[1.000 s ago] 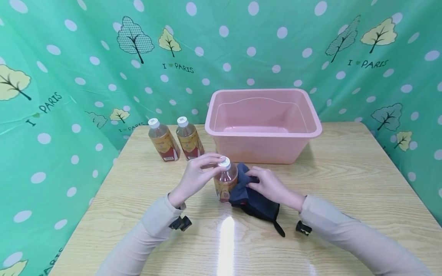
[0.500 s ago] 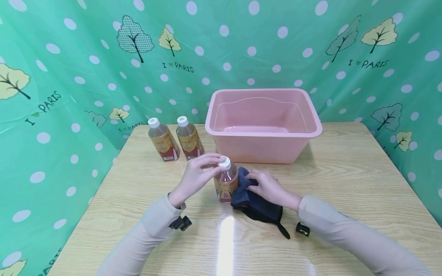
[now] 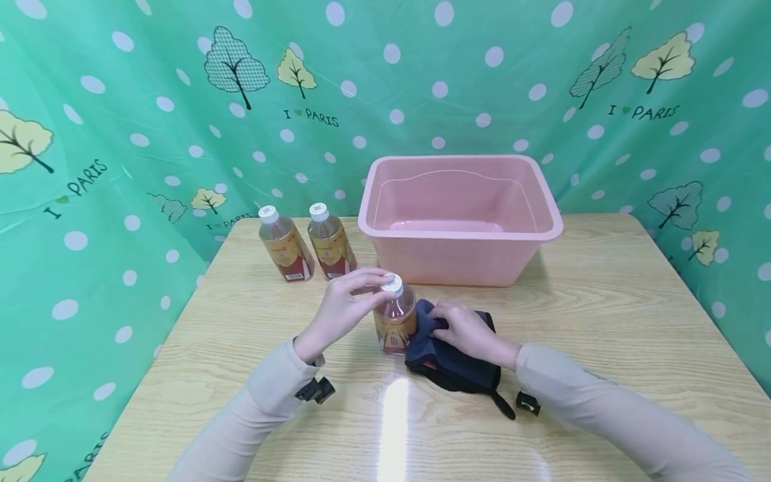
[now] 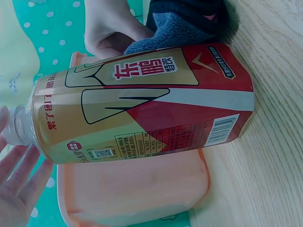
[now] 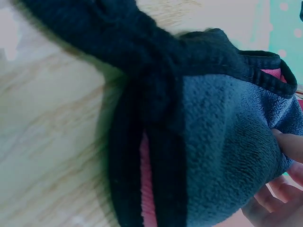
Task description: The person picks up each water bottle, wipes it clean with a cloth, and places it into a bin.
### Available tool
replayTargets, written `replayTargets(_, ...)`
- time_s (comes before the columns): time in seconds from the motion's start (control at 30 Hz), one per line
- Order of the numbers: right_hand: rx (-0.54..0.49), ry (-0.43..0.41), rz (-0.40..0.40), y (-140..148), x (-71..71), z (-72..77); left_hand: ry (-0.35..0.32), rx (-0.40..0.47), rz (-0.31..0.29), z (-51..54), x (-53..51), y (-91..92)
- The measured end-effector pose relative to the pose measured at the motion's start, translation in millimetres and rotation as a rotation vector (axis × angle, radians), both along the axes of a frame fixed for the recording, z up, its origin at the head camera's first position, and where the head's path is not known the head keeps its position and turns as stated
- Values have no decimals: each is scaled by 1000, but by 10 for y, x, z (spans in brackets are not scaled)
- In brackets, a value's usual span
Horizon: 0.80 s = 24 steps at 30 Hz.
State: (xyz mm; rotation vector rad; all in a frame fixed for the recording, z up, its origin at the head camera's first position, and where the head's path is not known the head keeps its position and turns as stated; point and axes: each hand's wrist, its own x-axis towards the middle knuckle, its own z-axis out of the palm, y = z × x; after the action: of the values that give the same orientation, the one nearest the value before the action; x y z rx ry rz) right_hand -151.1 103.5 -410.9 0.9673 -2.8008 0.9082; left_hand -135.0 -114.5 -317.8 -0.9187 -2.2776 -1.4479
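Observation:
A drink bottle (image 3: pixel 394 328) with a white cap and a gold and red label stands upright on the table. My left hand (image 3: pixel 349 304) holds it at the cap, between thumb and fingers. In the left wrist view the bottle's label (image 4: pixel 147 104) fills the middle. My right hand (image 3: pixel 466 329) pinches a dark grey fleece cloth (image 3: pixel 452 361) with black edging against the bottle's right side. In the right wrist view the bunched cloth (image 5: pixel 227 142) shows pink inside its folds, and a black strap (image 5: pixel 94 38) hangs off it.
Two similar bottles, one at the far left (image 3: pixel 286 251) and one beside it (image 3: pixel 331 248), stand behind my left hand. A pink plastic bin (image 3: pixel 458 258) sits at the back of the wooden table (image 3: pixel 602 301), before a green polka-dot curtain (image 3: pixel 421 80).
My right hand has shifted slightly down with the cloth. The cloth's loose end and strap have swung to the right. My left hand and the bottle have stayed in place.

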Motion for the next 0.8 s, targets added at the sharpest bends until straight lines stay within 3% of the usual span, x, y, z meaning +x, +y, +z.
replayTargets(0.43, 35, -86, -17, 11, 10, -60, 46, -23, -9, 5, -10, -3)
replayTargets(0.8, -78, -46, -51, 155, 62, 22, 84, -57, -18, 49, -6, 1)
